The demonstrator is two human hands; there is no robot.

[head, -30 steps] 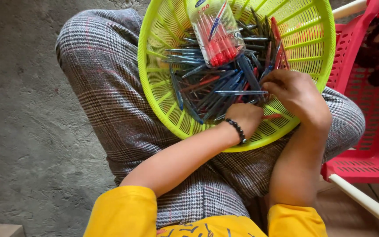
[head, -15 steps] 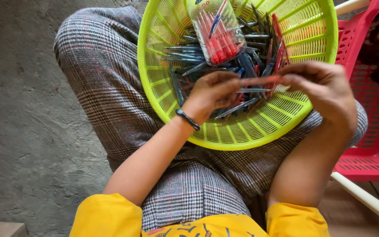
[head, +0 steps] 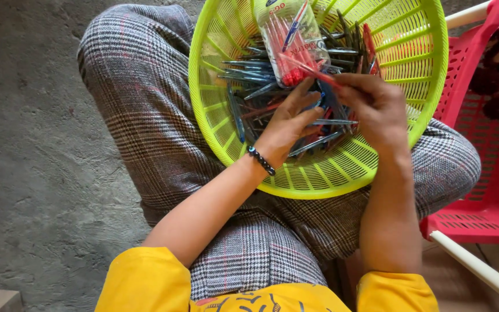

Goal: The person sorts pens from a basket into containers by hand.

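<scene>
A lime-green plastic basket [head: 319, 179] rests on my lap, filled with several blue and red pens [head: 249, 86]. A clear plastic pouch of red pens [head: 290, 40] lies on top at the far side. My right hand [head: 373, 107] pinches a red pen [head: 310, 68] whose tip points toward the pouch. My left hand [head: 290, 124] rests on the pile of pens in the basket, fingers spread, with a beaded bracelet at the wrist.
My legs in grey checked trousers [head: 140, 115] fill the middle of the view. A red plastic crate [head: 486, 190] stands at the right, with a white pipe [head: 475, 266] in front of it. Bare concrete floor [head: 24, 173] lies at the left.
Both hands have moved up from the basket's near edge toward the pouch. My right hand has lifted a red pen out of the pile and now holds it up near the pouch.
</scene>
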